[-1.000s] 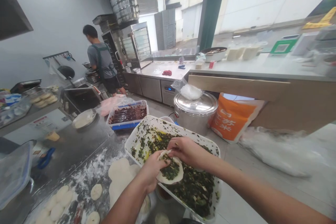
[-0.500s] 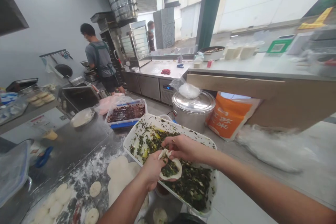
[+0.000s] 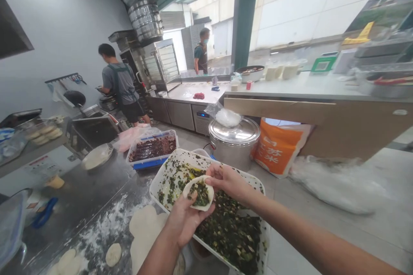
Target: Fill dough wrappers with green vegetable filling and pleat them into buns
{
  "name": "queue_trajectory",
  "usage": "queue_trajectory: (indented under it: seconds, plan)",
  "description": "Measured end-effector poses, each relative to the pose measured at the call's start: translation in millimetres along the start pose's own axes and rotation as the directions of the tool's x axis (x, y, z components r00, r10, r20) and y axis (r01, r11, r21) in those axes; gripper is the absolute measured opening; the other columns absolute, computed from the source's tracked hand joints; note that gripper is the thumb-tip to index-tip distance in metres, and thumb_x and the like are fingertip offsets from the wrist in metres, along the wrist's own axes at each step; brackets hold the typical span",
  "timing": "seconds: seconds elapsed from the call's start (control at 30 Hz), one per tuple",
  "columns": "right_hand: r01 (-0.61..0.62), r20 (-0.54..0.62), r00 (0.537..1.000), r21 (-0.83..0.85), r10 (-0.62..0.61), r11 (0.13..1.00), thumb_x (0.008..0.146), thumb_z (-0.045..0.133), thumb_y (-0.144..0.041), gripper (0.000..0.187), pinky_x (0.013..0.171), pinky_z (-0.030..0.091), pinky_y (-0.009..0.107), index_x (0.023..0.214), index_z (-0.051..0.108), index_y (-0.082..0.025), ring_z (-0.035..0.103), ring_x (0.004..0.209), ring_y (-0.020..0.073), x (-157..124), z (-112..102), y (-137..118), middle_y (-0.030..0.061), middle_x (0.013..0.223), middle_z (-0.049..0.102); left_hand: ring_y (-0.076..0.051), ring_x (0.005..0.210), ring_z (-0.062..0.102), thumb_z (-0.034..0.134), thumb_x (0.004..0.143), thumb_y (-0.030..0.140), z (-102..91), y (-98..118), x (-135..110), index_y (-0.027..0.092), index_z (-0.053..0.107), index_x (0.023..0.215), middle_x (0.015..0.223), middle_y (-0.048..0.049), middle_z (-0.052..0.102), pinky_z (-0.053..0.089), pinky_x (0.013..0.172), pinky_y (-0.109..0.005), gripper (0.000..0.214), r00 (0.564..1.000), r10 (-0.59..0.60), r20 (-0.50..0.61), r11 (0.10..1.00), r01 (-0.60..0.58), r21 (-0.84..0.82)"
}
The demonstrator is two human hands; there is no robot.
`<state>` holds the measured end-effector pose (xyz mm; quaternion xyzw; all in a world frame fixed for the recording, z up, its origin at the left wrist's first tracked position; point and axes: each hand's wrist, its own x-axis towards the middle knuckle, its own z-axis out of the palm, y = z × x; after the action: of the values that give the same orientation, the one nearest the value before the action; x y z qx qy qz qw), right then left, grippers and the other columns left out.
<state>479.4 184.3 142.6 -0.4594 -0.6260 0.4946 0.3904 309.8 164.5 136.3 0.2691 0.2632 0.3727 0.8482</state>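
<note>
A round dough wrapper [image 3: 208, 203] with chopped green filling [image 3: 201, 190] inside rests in my left hand [image 3: 183, 219], whose thumb presses over its near edge. The fingers of my right hand [image 3: 224, 180] pinch the wrapper's upper right rim. Both hands are above a white tub [image 3: 265, 223] of dark green chopped filling with small pale bits. Flattened dough rounds [image 3: 145, 227] overlap on the floured steel table left of my left forearm. One small dough disc [image 3: 113, 255] lies apart from them.
Behind the green filling stands a tray of dark red paste [image 3: 155, 148]. A lidded steel pot [image 3: 234, 137] and an orange rice bag [image 3: 271, 148] are beyond the tub. One person [image 3: 119, 81] stands at the back left; another person [image 3: 201, 51] is beyond the counter.
The wrapper's gathered edge has opened into a wider ring, with the filling more exposed. My left palm has turned upward beneath it. The person beyond the counter has come further into view.
</note>
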Motion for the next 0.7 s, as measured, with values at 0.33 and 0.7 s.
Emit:
queue_trajectory:
  seconds: [0.33,0.7]
  plan:
    - [0.221,0.149,0.975,-0.594,-0.165,0.773,0.072,0.048,-0.019,0.011,0.056,0.036,0.021,0.079,0.055,-0.018,0.051,0.062,0.0115,-10.0,2.1,-15.2,0.0002,0.069,0.058,-0.018,0.075,0.057,0.061,0.062,0.018,-3.0,-18.5,6.9,0.02,0.05,0.096,0.088,-0.0049,0.058,0.046,0.069,-0.036,0.036,0.978,0.031,-0.206,0.954,0.033,0.299]
    - [0.218,0.243,0.967,-0.636,-0.075,0.74,0.065,0.055,-0.019,0.015,0.051,0.032,0.021,0.079,0.058,-0.018,0.049,0.056,0.0109,-4.7,9.0,-26.0,-0.0015,0.063,0.058,-0.02,0.065,0.058,0.054,0.054,0.01,-6.7,-12.9,5.4,0.015,0.057,0.087,0.073,-0.0051,0.061,0.045,0.062,-0.037,0.033,0.973,-0.06,-0.221,0.82,0.175,0.545]
